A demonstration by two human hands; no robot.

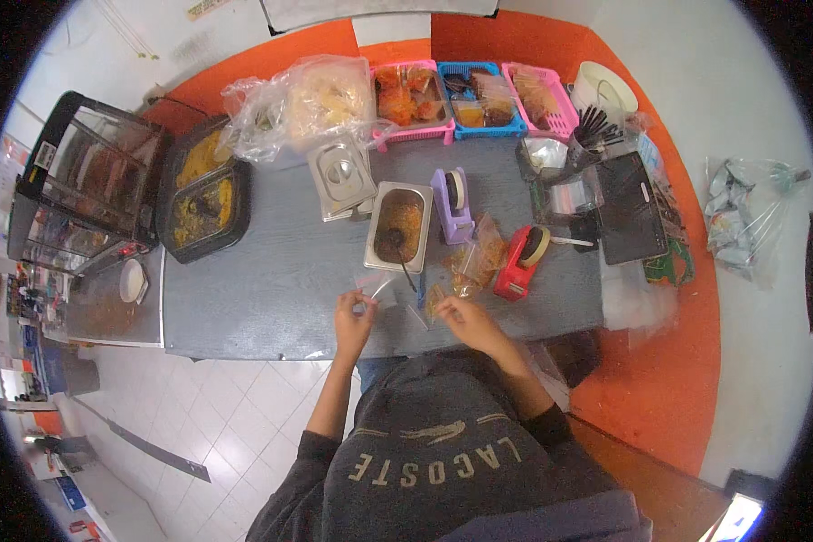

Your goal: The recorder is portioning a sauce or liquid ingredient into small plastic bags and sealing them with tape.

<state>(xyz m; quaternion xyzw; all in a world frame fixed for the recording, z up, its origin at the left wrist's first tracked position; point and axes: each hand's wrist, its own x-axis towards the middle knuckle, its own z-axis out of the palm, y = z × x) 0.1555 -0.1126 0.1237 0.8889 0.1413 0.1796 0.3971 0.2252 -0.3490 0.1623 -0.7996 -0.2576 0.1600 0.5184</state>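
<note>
My left hand (pixel 354 324) pinches a small clear plastic bag (pixel 377 290) just above the front of the grey table. To its right, my right hand (pixel 473 325) has its fingertips at a small clear packet with yellowish contents (pixel 435 303); whether they grip it is unclear. Between and beyond the hands stands a steel food pan (pixel 412 230) of brown-orange sauce, a dark ladle (pixel 394 237) resting in it. Filled clear bags (pixel 477 261) lie beyond my right hand, between a purple tape dispenser (pixel 452 210) and a red tape dispenser (pixel 518 267).
Steel lids (pixel 342 177) lie left of the pan. A black divided tray (pixel 206 196) and a glass display case (pixel 91 176) stand left. Along the wall are a large plastic bag (pixel 328 95), pink (pixel 417 133) and blue baskets (pixel 508 129). A black tablet (pixel 629 206) lies right.
</note>
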